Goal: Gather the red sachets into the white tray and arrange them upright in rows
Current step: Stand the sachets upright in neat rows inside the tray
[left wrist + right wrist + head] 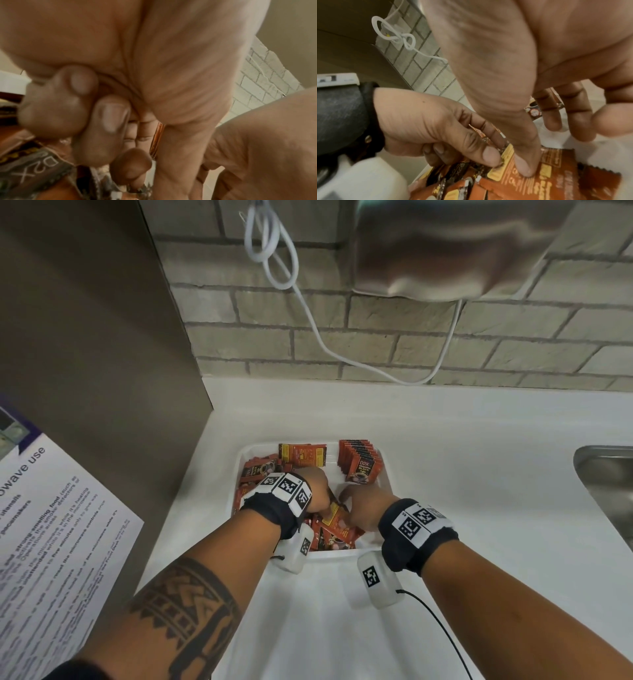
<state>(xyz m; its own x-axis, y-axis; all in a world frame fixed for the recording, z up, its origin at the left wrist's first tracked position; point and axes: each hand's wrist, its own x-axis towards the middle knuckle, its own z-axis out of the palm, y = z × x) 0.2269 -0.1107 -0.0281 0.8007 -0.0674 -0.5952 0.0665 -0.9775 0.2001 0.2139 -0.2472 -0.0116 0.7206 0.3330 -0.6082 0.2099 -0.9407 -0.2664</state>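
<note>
A white tray [337,554] sits on the counter, and both hands reach into it. A neat upright row of red sachets [359,462] stands in its far right corner. Loose red sachets [337,530] lie jumbled along the left side and near end. My left hand [317,487] curls around a small bunch of sachets [481,133]; their edge shows between thumb and fingers [157,140]. My right hand [363,508] is just beside it, with its thumb tip [527,169] pressing on a flat sachet [559,166] and its fingers [553,116] extended above the pile.
A steel sink [606,474] is set into the counter at the right. A white cable [308,313] hangs down the brick wall behind the tray. A printed notice [51,525] lies at the left, below a brown panel [85,337].
</note>
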